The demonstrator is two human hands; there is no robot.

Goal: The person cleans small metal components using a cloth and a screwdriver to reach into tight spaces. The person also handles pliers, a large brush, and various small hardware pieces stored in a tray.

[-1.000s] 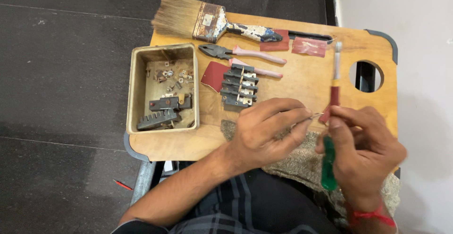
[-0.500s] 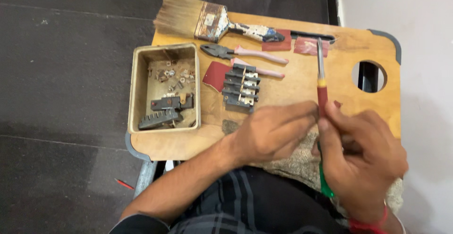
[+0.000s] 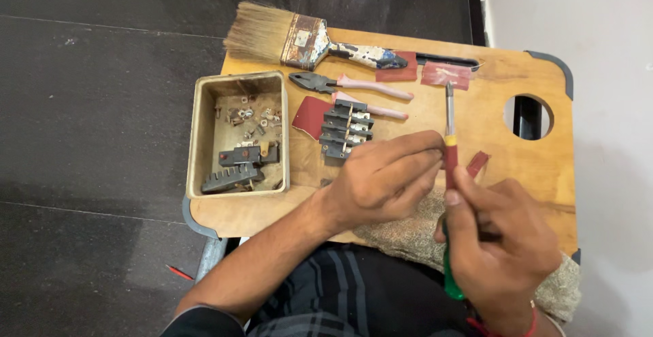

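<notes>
A person's right hand (image 3: 500,242) grips a red-and-green screwdriver (image 3: 449,153), its shaft now pointing up over a wooden bench (image 3: 490,116). The left hand (image 3: 384,180) is curled shut beside the shaft, fingertips touching it; whatever it pinches is hidden. Compared with 1 second ago, both hands sit lower and closer together. Nearby lie pliers (image 3: 347,85), a paintbrush (image 3: 299,38) and a tray (image 3: 238,133) of small parts.

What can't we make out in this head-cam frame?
- Whatever the left hand pinches: hidden by its own fingers.
- Screwdriver handle: mostly wrapped by the right hand.
- Small parts in the tray: too small to identify.
- Pliers: lower handle partly under the black terminal blocks.
</notes>
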